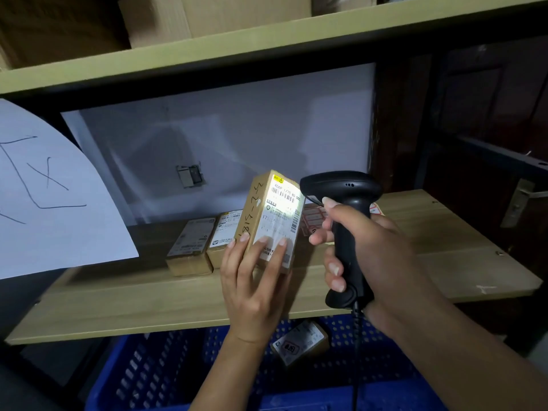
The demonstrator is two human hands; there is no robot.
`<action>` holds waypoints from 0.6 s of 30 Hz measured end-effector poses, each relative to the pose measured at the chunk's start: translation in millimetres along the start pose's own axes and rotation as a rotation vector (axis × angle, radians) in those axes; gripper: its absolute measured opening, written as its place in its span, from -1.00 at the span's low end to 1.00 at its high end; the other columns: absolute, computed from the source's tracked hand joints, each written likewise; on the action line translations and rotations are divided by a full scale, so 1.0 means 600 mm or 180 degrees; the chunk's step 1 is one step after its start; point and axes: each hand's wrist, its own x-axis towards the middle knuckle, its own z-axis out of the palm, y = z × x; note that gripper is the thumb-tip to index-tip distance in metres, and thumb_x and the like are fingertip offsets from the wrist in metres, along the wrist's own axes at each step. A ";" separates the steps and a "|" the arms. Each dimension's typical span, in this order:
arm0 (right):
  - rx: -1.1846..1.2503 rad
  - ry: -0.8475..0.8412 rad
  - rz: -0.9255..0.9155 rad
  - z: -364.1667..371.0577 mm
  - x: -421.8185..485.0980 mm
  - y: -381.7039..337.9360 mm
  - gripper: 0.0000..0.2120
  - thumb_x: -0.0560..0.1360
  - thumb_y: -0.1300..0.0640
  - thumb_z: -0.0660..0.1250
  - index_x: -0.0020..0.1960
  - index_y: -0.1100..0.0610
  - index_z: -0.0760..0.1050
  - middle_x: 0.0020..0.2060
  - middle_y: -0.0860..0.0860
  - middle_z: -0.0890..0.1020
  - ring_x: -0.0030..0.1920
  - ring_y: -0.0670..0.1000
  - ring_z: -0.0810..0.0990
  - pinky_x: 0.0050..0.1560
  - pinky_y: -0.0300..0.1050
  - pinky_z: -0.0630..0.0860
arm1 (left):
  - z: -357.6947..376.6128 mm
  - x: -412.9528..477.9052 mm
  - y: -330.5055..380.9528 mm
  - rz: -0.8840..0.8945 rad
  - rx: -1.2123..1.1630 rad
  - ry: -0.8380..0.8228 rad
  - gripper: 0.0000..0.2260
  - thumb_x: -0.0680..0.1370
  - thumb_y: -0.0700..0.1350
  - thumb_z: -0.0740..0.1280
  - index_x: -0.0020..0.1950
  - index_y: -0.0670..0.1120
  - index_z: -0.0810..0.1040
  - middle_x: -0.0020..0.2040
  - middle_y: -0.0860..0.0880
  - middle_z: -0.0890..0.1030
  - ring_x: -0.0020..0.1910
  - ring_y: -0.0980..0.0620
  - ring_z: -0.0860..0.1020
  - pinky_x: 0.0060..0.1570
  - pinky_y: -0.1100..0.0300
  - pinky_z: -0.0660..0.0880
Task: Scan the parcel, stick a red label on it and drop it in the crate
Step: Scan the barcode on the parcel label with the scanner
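Note:
My left hand [255, 280] holds a small brown cardboard parcel [271, 215] upright above the wooden shelf, its white shipping label turned toward the scanner. My right hand [364, 250] grips a black handheld barcode scanner [345, 209], whose head points at the label from the right, a short gap away. Bright scanner light falls on the label's upper part. A sheet of red labels [314, 218] lies on the shelf behind the scanner, partly hidden. Below the shelf stands a blue perforated crate [166, 369] with one labelled parcel [299, 342] inside.
Two more brown parcels [189, 247] [222, 235] lie side by side on the wooden shelf [133, 304] left of the held one. A white sheet of paper with pen marks [44, 197] hangs at the left. An upper shelf carries cardboard boxes [207, 16]. A dark door stands at the right.

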 end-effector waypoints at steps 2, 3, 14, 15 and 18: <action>0.0054 0.0021 0.0046 0.000 0.001 0.001 -0.74 0.59 0.02 0.40 -0.11 0.21 0.48 -0.35 0.09 0.62 -0.63 -0.02 0.36 -0.64 -0.23 0.31 | 0.000 0.001 0.000 0.0002 -0.0014 -0.0010 -0.41 0.43 -0.14 0.69 0.41 -0.05 0.57 0.39 -0.12 0.48 0.55 -0.11 0.36 0.29 -0.40 0.59; 0.0072 0.0022 0.0055 0.001 0.001 0.002 -0.74 0.59 0.02 0.40 -0.11 0.21 0.48 -0.34 0.10 0.62 -0.63 -0.02 0.36 -0.63 -0.23 0.31 | 0.000 0.002 0.000 0.0003 -0.0028 -0.0013 -0.42 0.44 -0.14 0.68 0.40 -0.06 0.57 0.39 -0.12 0.47 0.55 -0.11 0.35 0.30 -0.39 0.59; -0.0257 0.0016 -0.0070 -0.012 0.003 0.005 -0.68 0.58 -0.02 0.41 -0.03 0.27 0.57 -0.27 0.09 0.65 -0.63 -0.01 0.37 -0.61 -0.20 0.31 | 0.000 0.002 -0.003 -0.0074 -0.0050 0.0010 -0.57 0.55 -0.14 0.58 0.40 -0.05 0.59 0.38 -0.11 0.48 0.55 -0.11 0.35 0.32 -0.38 0.59; -0.0381 0.0042 -0.0108 -0.017 0.004 0.003 -0.66 0.57 -0.03 0.42 0.00 0.28 0.59 -0.28 0.10 0.64 -0.62 0.01 0.38 -0.59 -0.18 0.31 | -0.001 0.002 -0.003 -0.0085 -0.0054 0.0011 -0.58 0.56 -0.15 0.57 0.40 -0.05 0.58 0.39 -0.12 0.48 0.55 -0.12 0.35 0.34 -0.38 0.58; -0.1206 0.0254 -0.0218 -0.053 0.026 -0.012 -0.63 0.52 -0.12 0.44 -0.06 0.21 0.56 -0.44 0.14 0.55 -0.58 0.06 0.43 -0.53 -0.11 0.36 | -0.005 0.002 -0.005 -0.0155 -0.0102 -0.0002 -0.55 0.56 -0.15 0.55 0.43 -0.05 0.56 0.40 -0.13 0.47 0.55 -0.15 0.35 0.49 -0.25 0.49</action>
